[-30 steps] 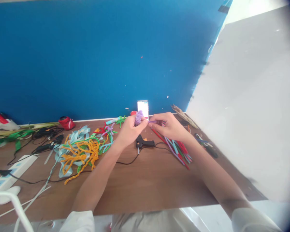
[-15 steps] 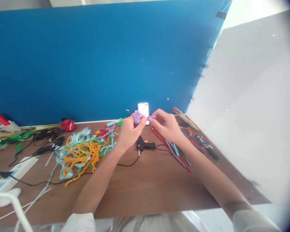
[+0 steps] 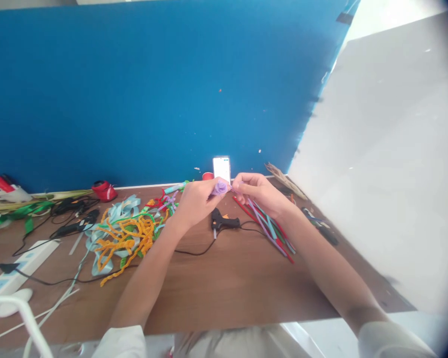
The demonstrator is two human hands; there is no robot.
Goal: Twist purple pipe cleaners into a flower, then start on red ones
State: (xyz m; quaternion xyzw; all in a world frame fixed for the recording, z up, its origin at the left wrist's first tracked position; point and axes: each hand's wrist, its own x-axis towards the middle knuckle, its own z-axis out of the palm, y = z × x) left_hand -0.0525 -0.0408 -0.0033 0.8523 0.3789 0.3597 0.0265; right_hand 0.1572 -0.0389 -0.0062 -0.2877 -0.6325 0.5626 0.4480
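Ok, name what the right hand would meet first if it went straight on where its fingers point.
Likely the purple coil held in the left hand, just left of the right hand; depth there is hard to judge.

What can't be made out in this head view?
All in the head view:
Smartphone text: too small, washed out.
Purple fuzzy coil: partly hidden by the left hand.
Power strip: one end cut off by the picture's left edge.
Pipe cleaners: some ends behind the right hand.

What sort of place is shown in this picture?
Probably a craft workspace: a black glue gun, orange fuzzy stems and pale blue ribbon lie on a brown table.
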